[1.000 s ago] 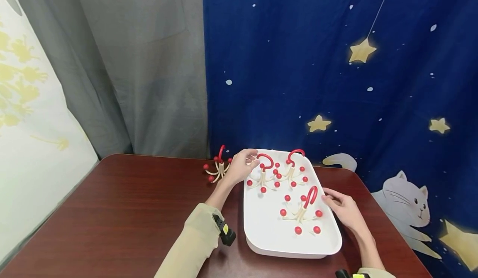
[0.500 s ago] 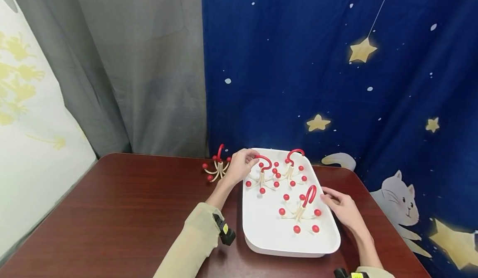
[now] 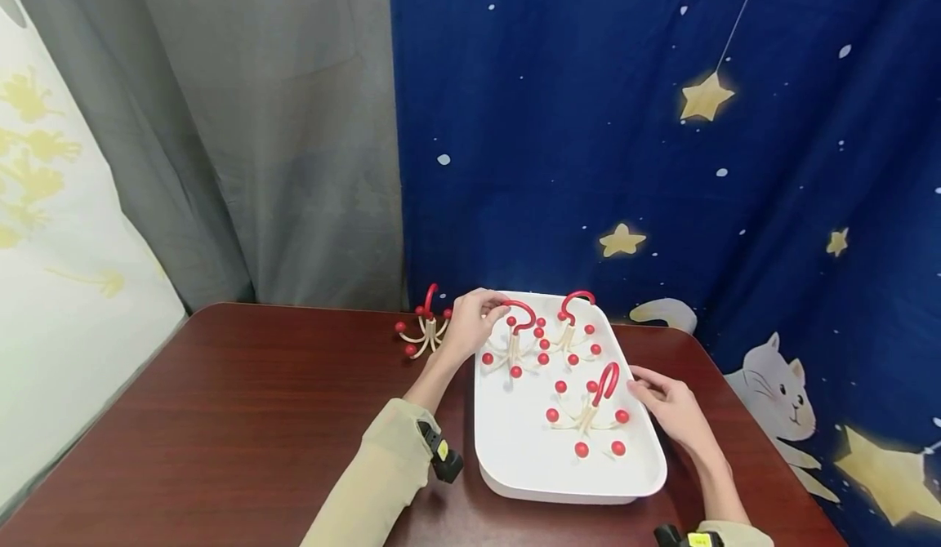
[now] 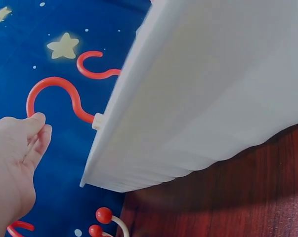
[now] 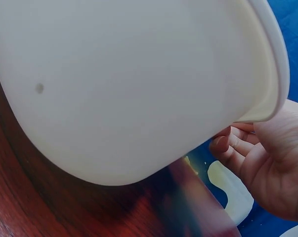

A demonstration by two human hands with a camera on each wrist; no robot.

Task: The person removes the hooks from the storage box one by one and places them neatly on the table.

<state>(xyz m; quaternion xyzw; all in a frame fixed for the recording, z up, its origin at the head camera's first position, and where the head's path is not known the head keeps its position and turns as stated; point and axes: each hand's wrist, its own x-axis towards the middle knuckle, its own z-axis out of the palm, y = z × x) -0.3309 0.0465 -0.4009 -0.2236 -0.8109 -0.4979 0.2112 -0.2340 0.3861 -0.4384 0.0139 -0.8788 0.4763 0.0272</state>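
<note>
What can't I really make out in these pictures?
Red-hooked stand outside the tray: head view; the left hand and wrist hide part of its right side.
Arms below the pinched hook: left wrist view; hidden by the tray's wall.
Tray's contents: right wrist view; hidden by its own white outside.
Right wristband: head view; cut off by the bottom edge.
Any writing on the left wristband: head view; too small.
</note>
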